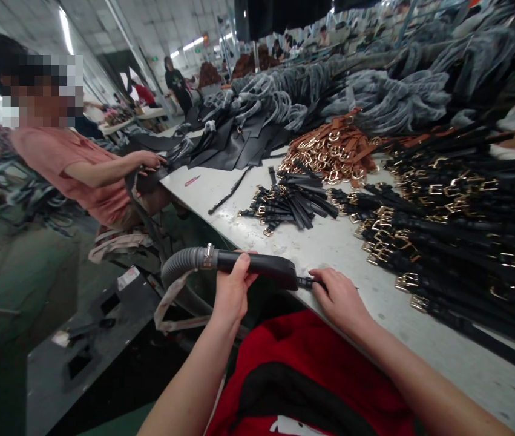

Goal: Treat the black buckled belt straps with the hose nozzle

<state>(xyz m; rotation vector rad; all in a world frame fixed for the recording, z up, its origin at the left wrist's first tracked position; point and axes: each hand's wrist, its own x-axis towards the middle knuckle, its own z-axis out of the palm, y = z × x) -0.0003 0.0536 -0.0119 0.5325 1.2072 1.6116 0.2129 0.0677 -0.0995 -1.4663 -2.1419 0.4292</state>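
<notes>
My left hand (232, 290) is wrapped round the black handle of a tool (257, 265) fed by a grey ribbed hose (180, 261), held level at the table's near edge. My right hand (341, 297) lies on the white table (330, 242) with its fingers closed on a short black strap piece (307, 282) at the tool's tip. A small pile of black strap pieces with gold buckles (291, 203) lies further back. A long row of black belts with gold buckles (457, 236) runs along my right.
A heap of brown belts (334, 151) sits behind the small pile, with grey wrapped bundles (375, 91) and black leather sheets (239, 145) beyond. A person in a pink shirt (85, 175) sits at the left, a hand (148, 160) on black material. Other people stand far back.
</notes>
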